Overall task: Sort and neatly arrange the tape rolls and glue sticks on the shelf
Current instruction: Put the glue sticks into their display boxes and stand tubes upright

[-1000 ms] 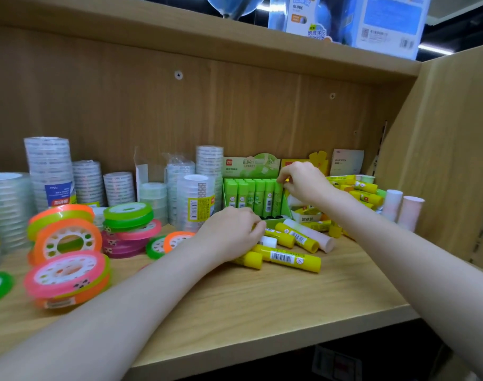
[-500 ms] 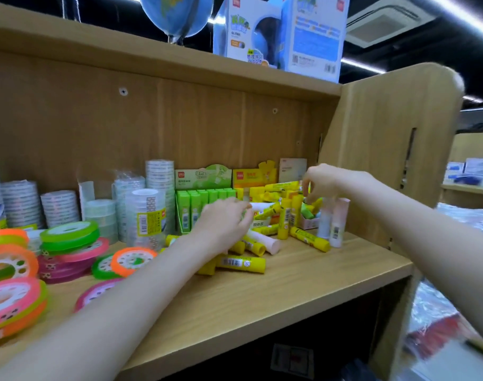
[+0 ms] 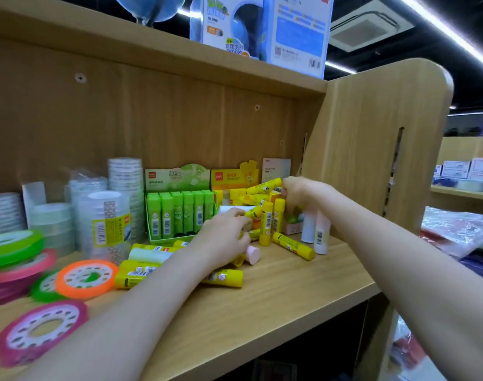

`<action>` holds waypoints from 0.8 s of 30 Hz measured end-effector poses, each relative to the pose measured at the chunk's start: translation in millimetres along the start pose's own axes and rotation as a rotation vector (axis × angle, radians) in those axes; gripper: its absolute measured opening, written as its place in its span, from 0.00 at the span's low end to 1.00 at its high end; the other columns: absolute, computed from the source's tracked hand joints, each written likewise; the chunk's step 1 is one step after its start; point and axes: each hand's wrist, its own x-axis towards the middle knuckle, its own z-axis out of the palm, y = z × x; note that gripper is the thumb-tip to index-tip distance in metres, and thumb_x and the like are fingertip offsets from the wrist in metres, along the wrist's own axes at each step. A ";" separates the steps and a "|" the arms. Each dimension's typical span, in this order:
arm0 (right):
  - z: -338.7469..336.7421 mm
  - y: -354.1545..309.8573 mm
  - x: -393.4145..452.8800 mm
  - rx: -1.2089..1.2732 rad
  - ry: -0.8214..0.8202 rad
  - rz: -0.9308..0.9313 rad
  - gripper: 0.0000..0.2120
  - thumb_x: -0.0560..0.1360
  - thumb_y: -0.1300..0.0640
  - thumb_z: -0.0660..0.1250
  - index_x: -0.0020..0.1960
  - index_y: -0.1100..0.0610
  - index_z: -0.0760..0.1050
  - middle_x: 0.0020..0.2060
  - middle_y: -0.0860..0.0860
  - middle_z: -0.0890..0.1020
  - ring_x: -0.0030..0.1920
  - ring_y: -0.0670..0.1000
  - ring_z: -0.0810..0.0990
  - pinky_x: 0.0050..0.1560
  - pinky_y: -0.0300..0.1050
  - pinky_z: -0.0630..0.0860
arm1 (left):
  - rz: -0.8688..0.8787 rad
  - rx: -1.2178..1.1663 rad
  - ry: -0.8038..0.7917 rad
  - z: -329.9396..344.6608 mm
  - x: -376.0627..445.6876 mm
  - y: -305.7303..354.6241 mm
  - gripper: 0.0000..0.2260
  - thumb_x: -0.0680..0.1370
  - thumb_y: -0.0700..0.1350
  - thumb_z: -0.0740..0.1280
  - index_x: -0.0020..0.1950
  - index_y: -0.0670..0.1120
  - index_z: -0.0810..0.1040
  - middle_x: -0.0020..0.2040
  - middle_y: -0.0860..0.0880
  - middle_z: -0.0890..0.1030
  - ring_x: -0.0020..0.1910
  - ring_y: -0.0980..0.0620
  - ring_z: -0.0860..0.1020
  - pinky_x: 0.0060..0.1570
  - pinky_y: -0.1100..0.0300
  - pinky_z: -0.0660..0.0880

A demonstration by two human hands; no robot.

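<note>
Head view. Wooden shelf [image 3: 276, 303], both bare arms reaching in from below.

Left hand [image 3: 224, 237] low over the loose pile of yellow glue sticks [image 3: 141, 272] near the middle of the board. Fingers curled down onto the sticks; a small yellow one shows at the fingertips, so it seems to grip it, though the hold itself is mostly hidden by the back of the hand. A pink-capped stick [image 3: 252, 254] lies just beside that hand, on its right.

Right hand [image 3: 298, 193] higher and further back, by the right side panel [image 3: 372, 149]. Fingers bent round the end of a yellow stick [image 3: 263, 186] that lies tilted atop the heap in the yellow display box [image 3: 229, 177].

Two white sticks [image 3: 316, 229] stand upright under the right wrist. One yellow stick [image 3: 266, 224] stands upright between the hands; another [image 3: 293, 246] lies flat near it.

Green glue sticks [image 3: 180, 213] stand in a neat row in their green box, left of the yellow one.

Clear tape rolls [image 3: 105, 224] are stacked left of the green box. Coloured tape rolls lie at the far left front: orange [image 3: 86, 279], green [image 3: 12, 244], pink [image 3: 39, 331]; all blurred.

Blue globe boxes [image 3: 262, 26] sit on the shelf above.
</note>
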 end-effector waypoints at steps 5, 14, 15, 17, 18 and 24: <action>-15.0 9.8 0.2 0.326 0.069 -0.014 0.11 0.72 0.61 0.68 0.53 0.62 0.75 0.35 0.52 0.74 0.39 0.51 0.73 0.30 0.39 0.67 | 0.004 0.005 -0.008 -1.3 -1.7 -0.1 0.16 0.79 0.45 0.57 0.66 0.47 0.72 0.71 0.50 0.64 0.67 0.47 0.67 0.62 0.50 0.68; -44.0 7.4 -34.2 0.880 0.303 -0.155 0.08 0.75 0.62 0.65 0.52 0.58 0.69 0.46 0.56 0.76 0.36 0.52 0.80 0.41 0.46 0.79 | -0.094 -0.070 0.189 -30.6 -9.8 -8.3 0.14 0.79 0.45 0.58 0.63 0.46 0.75 0.63 0.47 0.75 0.62 0.48 0.72 0.58 0.54 0.70; -45.2 0.7 -40.9 0.898 0.310 -0.217 0.09 0.74 0.63 0.66 0.53 0.59 0.70 0.44 0.57 0.77 0.35 0.52 0.79 0.40 0.45 0.79 | -0.100 -0.044 0.196 -37.4 -14.3 -13.4 0.14 0.79 0.45 0.58 0.63 0.46 0.75 0.63 0.47 0.75 0.62 0.47 0.72 0.58 0.54 0.70; -43.3 -18.7 -55.1 0.914 0.337 -0.342 0.10 0.72 0.65 0.69 0.51 0.61 0.71 0.35 0.54 0.77 0.32 0.51 0.76 0.33 0.38 0.76 | -0.095 0.055 0.196 -48.9 -28.8 -26.9 0.14 0.79 0.45 0.58 0.62 0.47 0.75 0.61 0.47 0.76 0.60 0.47 0.73 0.59 0.53 0.70; -40.9 -30.3 -60.9 0.895 0.358 -0.399 0.10 0.71 0.66 0.70 0.50 0.61 0.73 0.32 0.53 0.76 0.30 0.50 0.75 0.32 0.37 0.74 | -0.089 0.120 0.194 -53.5 -38.2 -35.9 0.14 0.79 0.45 0.58 0.62 0.47 0.75 0.60 0.47 0.76 0.60 0.46 0.73 0.59 0.52 0.69; -8.1 -105.7 -58.4 0.657 0.291 -0.601 0.10 0.73 0.66 0.66 0.54 0.61 0.75 0.43 0.55 0.79 0.33 0.50 0.80 0.41 0.36 0.77 | -0.063 0.340 0.137 -62.9 -84.6 -68.8 0.26 0.73 0.50 0.46 0.54 0.43 0.80 0.56 0.45 0.79 0.57 0.46 0.75 0.55 0.52 0.73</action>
